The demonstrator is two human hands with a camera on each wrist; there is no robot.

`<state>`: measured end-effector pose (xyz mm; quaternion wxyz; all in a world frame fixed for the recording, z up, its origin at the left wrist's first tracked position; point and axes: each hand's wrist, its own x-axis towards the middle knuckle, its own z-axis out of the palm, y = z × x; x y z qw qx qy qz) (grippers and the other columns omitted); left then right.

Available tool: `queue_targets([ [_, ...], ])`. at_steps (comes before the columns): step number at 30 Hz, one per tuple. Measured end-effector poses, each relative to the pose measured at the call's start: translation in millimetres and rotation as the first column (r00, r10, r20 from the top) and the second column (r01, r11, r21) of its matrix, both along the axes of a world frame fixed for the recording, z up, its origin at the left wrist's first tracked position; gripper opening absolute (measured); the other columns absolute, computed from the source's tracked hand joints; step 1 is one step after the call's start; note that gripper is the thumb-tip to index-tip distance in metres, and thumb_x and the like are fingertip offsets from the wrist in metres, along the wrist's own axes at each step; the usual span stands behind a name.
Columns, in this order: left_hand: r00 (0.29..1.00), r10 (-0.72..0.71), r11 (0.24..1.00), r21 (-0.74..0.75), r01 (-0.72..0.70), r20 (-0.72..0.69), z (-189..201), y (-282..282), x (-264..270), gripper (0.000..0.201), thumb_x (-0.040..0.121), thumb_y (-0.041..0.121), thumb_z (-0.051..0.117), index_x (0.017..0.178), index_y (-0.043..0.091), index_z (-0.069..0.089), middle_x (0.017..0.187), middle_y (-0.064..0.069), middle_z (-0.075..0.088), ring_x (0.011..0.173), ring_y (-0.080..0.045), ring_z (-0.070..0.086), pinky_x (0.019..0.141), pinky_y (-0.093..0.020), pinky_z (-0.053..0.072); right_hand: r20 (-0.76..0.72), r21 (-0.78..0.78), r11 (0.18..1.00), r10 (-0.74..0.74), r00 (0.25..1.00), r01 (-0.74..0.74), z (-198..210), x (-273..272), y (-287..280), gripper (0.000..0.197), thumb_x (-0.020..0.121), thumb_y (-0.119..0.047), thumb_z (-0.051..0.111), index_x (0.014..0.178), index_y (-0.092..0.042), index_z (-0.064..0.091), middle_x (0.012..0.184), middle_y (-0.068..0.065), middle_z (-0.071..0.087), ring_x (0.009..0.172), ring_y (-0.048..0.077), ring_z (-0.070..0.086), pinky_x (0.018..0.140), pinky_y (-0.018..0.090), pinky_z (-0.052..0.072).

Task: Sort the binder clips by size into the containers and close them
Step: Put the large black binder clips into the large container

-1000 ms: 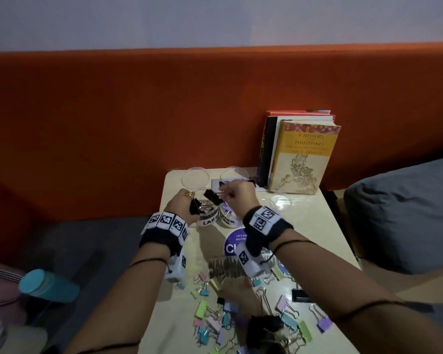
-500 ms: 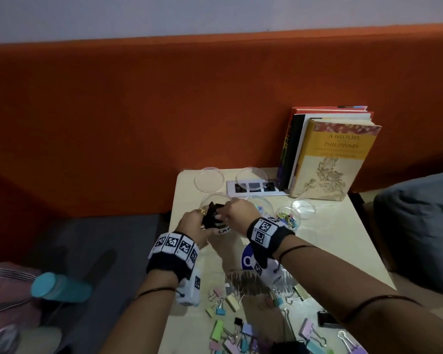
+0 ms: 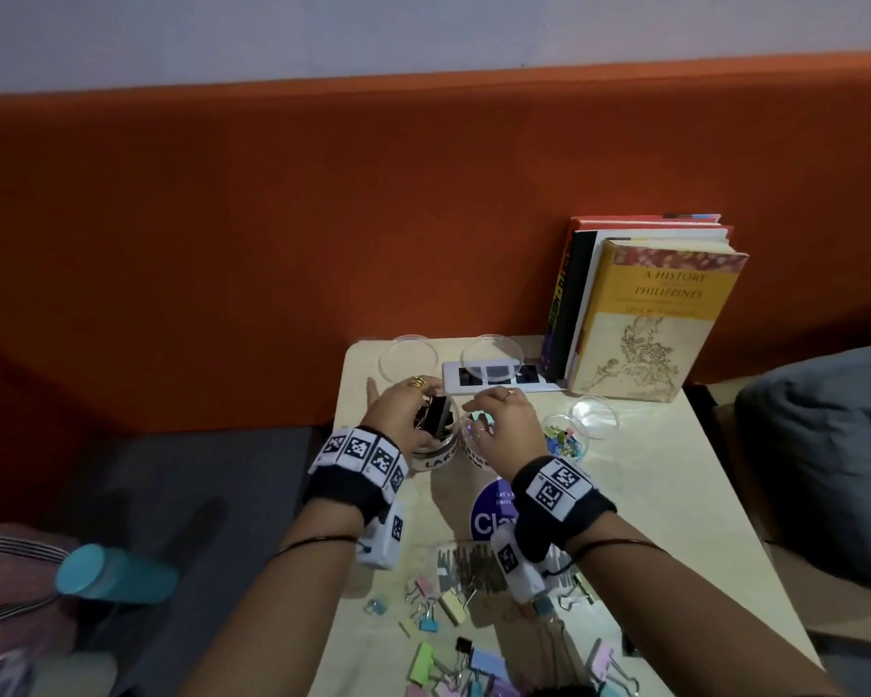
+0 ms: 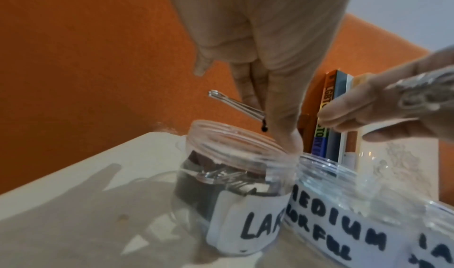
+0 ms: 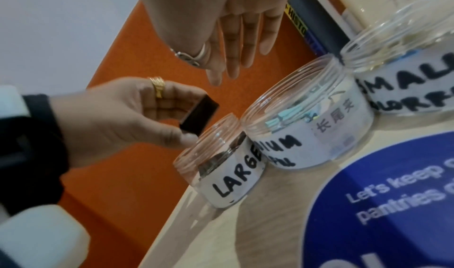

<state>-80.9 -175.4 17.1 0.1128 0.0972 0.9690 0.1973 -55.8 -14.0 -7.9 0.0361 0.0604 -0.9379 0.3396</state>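
My left hand (image 3: 407, 411) pinches a large black binder clip (image 3: 436, 416) by thumb and fingers just above the open jar labelled LARGE (image 3: 437, 460). In the right wrist view the clip (image 5: 199, 117) hangs over that jar's (image 5: 222, 177) rim; dark clips lie inside. The left wrist view shows the clip's wire handles (image 4: 236, 105) above the jar (image 4: 233, 185). My right hand (image 3: 499, 420) hovers with straight fingers over the MEDIUM jar (image 5: 307, 136), holding nothing. The SMALL jar (image 5: 405, 78) stands to the right. Several loose coloured clips (image 3: 453, 661) lie near me.
Three clear lids (image 3: 408, 357) (image 3: 491, 354) (image 3: 594, 417) lie at the back of the small cream table (image 3: 675, 495). Books (image 3: 649, 319) lean on the orange wall at back right. A blue round sticker (image 3: 491, 515) lies under my right wrist. A teal bottle (image 3: 117, 576) lies off the table's left.
Both hands were together on the black clip. Now my right hand has let go and moved right over the medium jar, and the left alone holds the clip at the large jar's mouth.
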Motion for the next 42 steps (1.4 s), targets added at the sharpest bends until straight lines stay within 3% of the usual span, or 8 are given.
queue_targets([
  [5,0.999,-0.042,0.998,-0.048,0.041,-0.022,-11,4,-6,0.055,0.075,0.010,0.073,0.123,0.030,0.054,0.130,0.008,0.052,0.129,-0.013,0.044,0.115,-0.056,-0.010,0.010,-0.039,0.999,-0.017,1.000,0.018,0,7,12,0.026,0.081,-0.004,0.055,0.102,-0.011,0.068,0.106,0.009,0.064,0.103,0.028,0.052,0.092,0.038,0.044],
  [13,0.985,-0.121,0.985,-0.104,0.135,0.125,-19,-6,-13,0.053,0.082,0.031,0.068,0.132,0.032,0.051,0.145,0.011,0.041,0.141,-0.013,0.025,0.110,-0.062,-0.017,0.104,0.057,0.996,0.069,0.992,-0.075,-6,15,26,0.032,0.086,-0.009,0.054,0.116,-0.014,0.063,0.122,0.006,0.060,0.116,0.023,0.049,0.098,0.032,0.040],
  [18,0.959,-0.169,0.936,-0.266,0.229,0.229,-32,-5,-3,0.055,0.095,0.055,0.032,0.147,0.042,0.016,0.159,0.011,0.008,0.148,-0.017,-0.004,0.104,-0.068,-0.020,0.102,0.084,0.977,0.186,0.977,-0.194,-17,28,29,0.036,0.084,-0.007,0.054,0.118,-0.015,0.063,0.129,0.009,0.057,0.123,0.027,0.047,0.105,0.038,0.040],
  [21,0.962,-0.147,0.927,-0.306,0.215,0.231,-38,-2,6,0.052,0.098,0.052,0.019,0.145,0.047,-0.001,0.160,0.011,0.001,0.148,-0.019,-0.011,0.105,-0.069,-0.018,0.088,0.101,0.963,0.241,0.967,-0.249,-24,40,32,0.037,0.083,-0.006,0.053,0.118,-0.016,0.062,0.133,0.009,0.054,0.127,0.027,0.045,0.106,0.038,0.036],
  [25,0.984,-0.105,0.968,-0.214,0.134,0.145,-39,2,12,0.048,0.099,0.047,0.023,0.146,0.047,0.009,0.159,0.014,0.006,0.149,-0.019,0.000,0.108,-0.066,-0.012,0.155,0.175,0.934,0.287,0.945,-0.312,-33,57,37,0.040,0.085,-0.010,0.054,0.123,-0.022,0.057,0.144,0.004,0.044,0.134,0.025,0.037,0.111,0.040,0.033],
  [31,0.986,-0.151,0.971,-0.174,0.162,0.074,-42,3,17,0.041,0.100,0.041,0.029,0.133,0.027,0.050,0.141,0.008,0.050,0.133,-0.012,0.041,0.118,-0.050,-0.009,0.091,0.146,0.955,0.247,0.965,-0.258,-40,69,53,0.044,0.081,-0.005,0.059,0.120,-0.023,0.059,0.141,0.008,0.047,0.132,0.029,0.041,0.107,0.042,0.038],
  [36,0.983,-0.138,0.951,-0.261,0.166,0.121,-40,1,17,0.049,0.098,0.049,0.023,0.135,0.029,0.048,0.140,0.004,0.052,0.138,-0.015,0.035,0.117,-0.056,-0.010,0.081,0.107,0.970,0.209,0.975,-0.217,-40,72,67,0.043,0.078,0.000,0.062,0.116,-0.020,0.062,0.137,0.009,0.050,0.129,0.031,0.044,0.105,0.044,0.041],
  [42,0.972,-0.216,0.958,-0.210,0.193,-0.090,-38,14,53,0.049,0.098,0.041,0.036,0.145,0.033,0.028,0.157,0.005,0.018,0.143,-0.021,0.017,0.120,-0.046,0.005,0.175,0.107,0.976,0.168,0.970,-0.189,-36,83,88,0.031,0.081,-0.001,0.062,0.109,-0.014,0.067,0.123,0.010,0.061,0.114,0.027,0.055,0.094,0.034,0.045],
])
